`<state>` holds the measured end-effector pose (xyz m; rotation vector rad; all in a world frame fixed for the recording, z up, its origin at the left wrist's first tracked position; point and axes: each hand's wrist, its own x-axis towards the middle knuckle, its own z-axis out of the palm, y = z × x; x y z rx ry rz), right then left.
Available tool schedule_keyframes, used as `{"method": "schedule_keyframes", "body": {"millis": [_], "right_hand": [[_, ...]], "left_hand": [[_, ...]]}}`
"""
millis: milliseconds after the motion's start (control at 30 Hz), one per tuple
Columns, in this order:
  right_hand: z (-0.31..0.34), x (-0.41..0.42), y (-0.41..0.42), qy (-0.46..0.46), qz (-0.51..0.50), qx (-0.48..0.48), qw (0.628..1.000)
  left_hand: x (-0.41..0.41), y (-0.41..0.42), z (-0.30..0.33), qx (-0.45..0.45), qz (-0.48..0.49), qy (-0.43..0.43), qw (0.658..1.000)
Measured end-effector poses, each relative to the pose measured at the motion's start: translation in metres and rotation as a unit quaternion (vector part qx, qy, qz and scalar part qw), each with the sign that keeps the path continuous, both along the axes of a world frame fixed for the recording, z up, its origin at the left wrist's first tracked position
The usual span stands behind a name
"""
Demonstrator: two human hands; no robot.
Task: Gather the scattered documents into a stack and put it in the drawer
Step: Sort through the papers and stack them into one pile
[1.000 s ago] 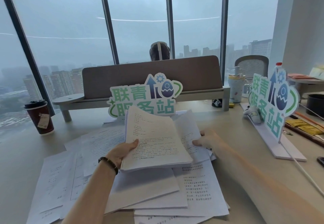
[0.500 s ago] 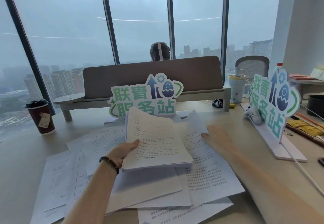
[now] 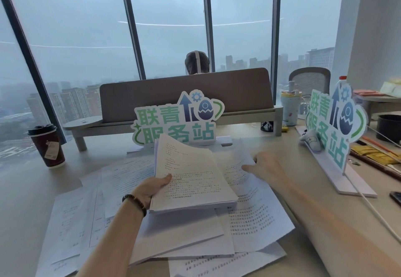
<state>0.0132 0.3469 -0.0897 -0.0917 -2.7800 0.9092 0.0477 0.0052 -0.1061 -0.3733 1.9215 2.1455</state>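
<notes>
My left hand (image 3: 153,189) grips a stack of printed documents (image 3: 191,177) by its left edge, thumb on top, and holds it raised and tilted above the desk. To its right, my right hand (image 3: 265,165) pinches the far edge of a loose printed sheet (image 3: 236,168), which is lifted and curled beside the stack. Several more white printed sheets (image 3: 258,218) lie scattered and overlapping on the desk (image 3: 23,200) under and around the stack. No drawer is in view.
A green standing sign (image 3: 178,120) is just behind the papers, a second sign (image 3: 334,127) to the right. A dark red lidded coffee cup (image 3: 46,145) stands at the left. A white cable (image 3: 373,209), phone (image 3: 396,197) and tumbler (image 3: 290,107) sit at the right. A person's head (image 3: 197,62) shows behind the desk divider.
My right hand has moved along the sheet at the right and lifted its far edge, so it now curls up beside the stack. My left hand keeps the stack nearly still.
</notes>
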Motion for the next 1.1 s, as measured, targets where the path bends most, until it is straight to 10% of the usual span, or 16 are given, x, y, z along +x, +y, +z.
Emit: {"method": "schedule_keyframes", "body": {"millis": [400,667,1100], "right_hand": [[0.006,-0.001,0.001,0.021,-0.022,-0.061,0.998],[0.009,-0.008,0.011,-0.202,0.047,-0.11,0.972],[0.084,0.0,-0.011,-0.217,0.111,-0.339,0.909]], "left_hand": [[0.007,0.005,0.005,-0.008,-0.006,0.003,1.0],[0.006,0.006,0.004,-0.001,-0.006,0.004,1.0],[0.005,0.007,0.001,-0.029,0.0,0.009,1.0]]}}
